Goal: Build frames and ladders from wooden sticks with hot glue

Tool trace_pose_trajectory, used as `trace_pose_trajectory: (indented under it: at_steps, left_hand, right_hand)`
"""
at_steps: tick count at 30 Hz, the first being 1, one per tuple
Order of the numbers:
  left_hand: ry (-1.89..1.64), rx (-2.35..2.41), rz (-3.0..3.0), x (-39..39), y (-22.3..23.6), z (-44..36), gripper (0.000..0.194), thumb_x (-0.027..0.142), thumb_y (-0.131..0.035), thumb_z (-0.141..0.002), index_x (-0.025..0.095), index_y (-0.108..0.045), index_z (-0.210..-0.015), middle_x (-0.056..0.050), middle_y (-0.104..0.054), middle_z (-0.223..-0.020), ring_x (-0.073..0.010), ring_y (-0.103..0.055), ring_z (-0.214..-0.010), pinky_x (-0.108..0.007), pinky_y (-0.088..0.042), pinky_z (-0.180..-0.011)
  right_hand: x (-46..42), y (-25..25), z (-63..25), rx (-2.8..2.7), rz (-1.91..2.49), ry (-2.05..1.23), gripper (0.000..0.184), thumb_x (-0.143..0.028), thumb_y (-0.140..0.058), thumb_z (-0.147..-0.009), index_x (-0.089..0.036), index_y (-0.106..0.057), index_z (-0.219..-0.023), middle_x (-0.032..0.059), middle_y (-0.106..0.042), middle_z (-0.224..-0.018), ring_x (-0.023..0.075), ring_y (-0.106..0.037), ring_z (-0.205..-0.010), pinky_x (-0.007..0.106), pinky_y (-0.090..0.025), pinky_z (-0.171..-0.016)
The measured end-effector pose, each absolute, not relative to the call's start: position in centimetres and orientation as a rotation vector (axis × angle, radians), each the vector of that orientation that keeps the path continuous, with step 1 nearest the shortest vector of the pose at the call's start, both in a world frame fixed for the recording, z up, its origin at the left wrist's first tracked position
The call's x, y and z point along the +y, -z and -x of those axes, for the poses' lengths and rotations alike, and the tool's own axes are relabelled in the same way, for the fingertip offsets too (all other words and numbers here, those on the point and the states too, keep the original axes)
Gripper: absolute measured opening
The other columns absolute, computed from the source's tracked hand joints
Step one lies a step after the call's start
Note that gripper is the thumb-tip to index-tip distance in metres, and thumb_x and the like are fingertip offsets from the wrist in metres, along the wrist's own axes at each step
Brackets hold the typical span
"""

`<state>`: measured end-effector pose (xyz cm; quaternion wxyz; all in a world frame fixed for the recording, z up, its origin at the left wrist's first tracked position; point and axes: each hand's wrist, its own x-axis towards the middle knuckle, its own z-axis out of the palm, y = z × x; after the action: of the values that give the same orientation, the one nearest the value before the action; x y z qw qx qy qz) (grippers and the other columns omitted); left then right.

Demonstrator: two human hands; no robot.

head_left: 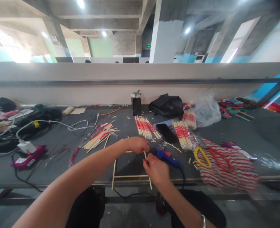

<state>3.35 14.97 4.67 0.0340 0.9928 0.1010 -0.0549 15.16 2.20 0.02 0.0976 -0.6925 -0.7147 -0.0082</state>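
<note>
My left hand point(138, 145) is closed at the upper right corner of a frame of thin wooden chopsticks point(130, 176), pinching the top of its right-hand stick. My right hand point(157, 168) wraps its fingers round that same stick a little lower down; the stick's lower end shows beneath the hand. Parts of the frame lie hidden under both hands. Just right of my hands a blue glue gun point(168, 157) with an orange part lies on the dark table point(87, 167), its cord hanging over the front edge.
Loose chopsticks point(98, 138) lie at left, wrapped bundles point(143, 127) behind my hands. A black phone point(166, 133), another bundle point(184, 134), a striped cloth point(227, 171) and scissors with yellow and red handles point(203, 157) lie at right. A purple power strip point(30, 158) sits at far left.
</note>
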Motion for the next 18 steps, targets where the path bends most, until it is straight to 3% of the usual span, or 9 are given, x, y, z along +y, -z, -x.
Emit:
trace_pose_trajectory:
  at_steps: [18]
  left_hand:
    - [0.144, 0.281, -3.124, 14.83, -3.96, -4.12, 0.015, 0.01, -0.059, -0.075, 0.019, -0.063, -0.064, -0.004, -0.065, -0.069, -0.0146, -0.055, -0.061, -0.025, -0.035, -0.053]
  right_hand:
    - [2.35, 0.62, -14.88, -2.107, 2.066, 0.06, 0.019, -0.028, -0.046, -0.09, -0.017, -0.06, -0.086, 0.0061, -0.069, -0.076, 0.0187, -0.068, -0.07, 0.024, -0.036, -0.051]
